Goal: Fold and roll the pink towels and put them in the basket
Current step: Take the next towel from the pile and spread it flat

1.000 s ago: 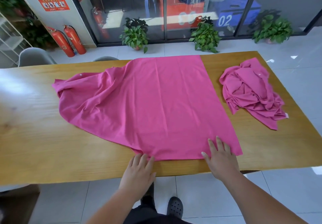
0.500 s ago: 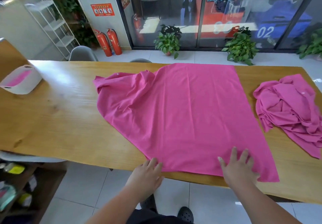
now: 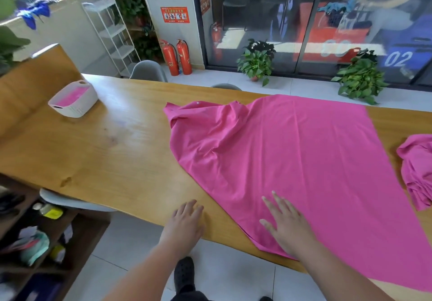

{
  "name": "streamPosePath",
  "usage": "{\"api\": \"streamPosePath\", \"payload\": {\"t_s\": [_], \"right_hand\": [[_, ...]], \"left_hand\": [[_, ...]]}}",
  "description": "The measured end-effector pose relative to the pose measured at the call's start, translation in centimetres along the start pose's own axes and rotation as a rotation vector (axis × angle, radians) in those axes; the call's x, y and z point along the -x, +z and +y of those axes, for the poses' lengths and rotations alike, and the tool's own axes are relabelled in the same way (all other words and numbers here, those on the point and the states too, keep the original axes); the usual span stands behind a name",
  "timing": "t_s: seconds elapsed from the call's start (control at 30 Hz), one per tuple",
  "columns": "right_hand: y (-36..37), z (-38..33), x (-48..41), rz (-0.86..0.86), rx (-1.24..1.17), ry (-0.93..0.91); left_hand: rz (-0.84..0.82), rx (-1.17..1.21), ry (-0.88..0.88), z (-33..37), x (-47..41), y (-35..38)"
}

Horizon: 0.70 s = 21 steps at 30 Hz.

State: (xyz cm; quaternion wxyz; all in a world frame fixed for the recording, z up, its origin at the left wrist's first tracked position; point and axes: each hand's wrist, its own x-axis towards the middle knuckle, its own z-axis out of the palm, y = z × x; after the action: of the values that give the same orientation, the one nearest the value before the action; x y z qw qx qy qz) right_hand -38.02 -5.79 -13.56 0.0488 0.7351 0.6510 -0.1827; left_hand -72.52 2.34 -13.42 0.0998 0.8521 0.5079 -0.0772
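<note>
Pressing right hand (image 3: 289,228), fingers spread flat, on near corner of pink towel (image 3: 292,160) laid across the table (image 3: 105,151), probably smoothing for the fold. Resting left hand (image 3: 184,221) flat, empty, on bare wood just left. Basket (image 3: 73,99) far left.

A spread towel (image 3: 304,160) is laid over the right half of the table (image 3: 121,151). Crumpled towels (image 3: 418,172) are heaped just right of it. The basket (image 3: 79,110) is set far left, well apart. The right hand (image 3: 287,228) is laid flat on the spread towel's near left corner, and the left hand (image 3: 184,223) is placed at the table's near edge, just left of it.
</note>
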Motion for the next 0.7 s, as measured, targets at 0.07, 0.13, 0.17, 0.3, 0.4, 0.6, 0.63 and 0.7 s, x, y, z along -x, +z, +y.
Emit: {"api": "streamPosePath", "payload": {"t_s": [0.07,0.13,0.17,0.3,0.4,0.6,0.63,0.7], "right_hand": [[0.1,-1.0,-0.8,0.014,0.026,0.168],[-0.5,-2.2,-1.5,0.067,0.086,0.307],[-1.0,-3.1,-1.9,0.088,0.119,0.341],[-2.5,-7.9,-5.2,0.038,0.128,0.312],[-3.4,-12.6,-8.3,-0.042,0.023,0.126],[-3.5,-22.3,-12.8,-0.019,-0.013,-0.022],[-3.5,-23.5,-13.3,-0.017,0.004,-0.036],[-3.9,-25.4,-14.2,-0.012,0.056,-0.087]], "left_hand": [[-0.01,-0.001,-0.008,-3.0,-1.0,-0.6],[-0.025,-0.009,-0.015,-6.1,-2.2,-1.3],[-0.029,-0.009,-0.023,-7.6,-2.8,-1.7],[-0.021,-0.007,-0.028,-13.1,-5.4,-2.9],[-0.027,0.009,0.001,-16.7,-7.7,-3.8],[-0.059,-0.003,0.056,-21.8,-10.9,-4.7],[-0.068,-0.004,0.066,-22.3,-11.2,-4.8],[-0.083,0.002,0.086,-23.0,-11.8,-5.0]]}}
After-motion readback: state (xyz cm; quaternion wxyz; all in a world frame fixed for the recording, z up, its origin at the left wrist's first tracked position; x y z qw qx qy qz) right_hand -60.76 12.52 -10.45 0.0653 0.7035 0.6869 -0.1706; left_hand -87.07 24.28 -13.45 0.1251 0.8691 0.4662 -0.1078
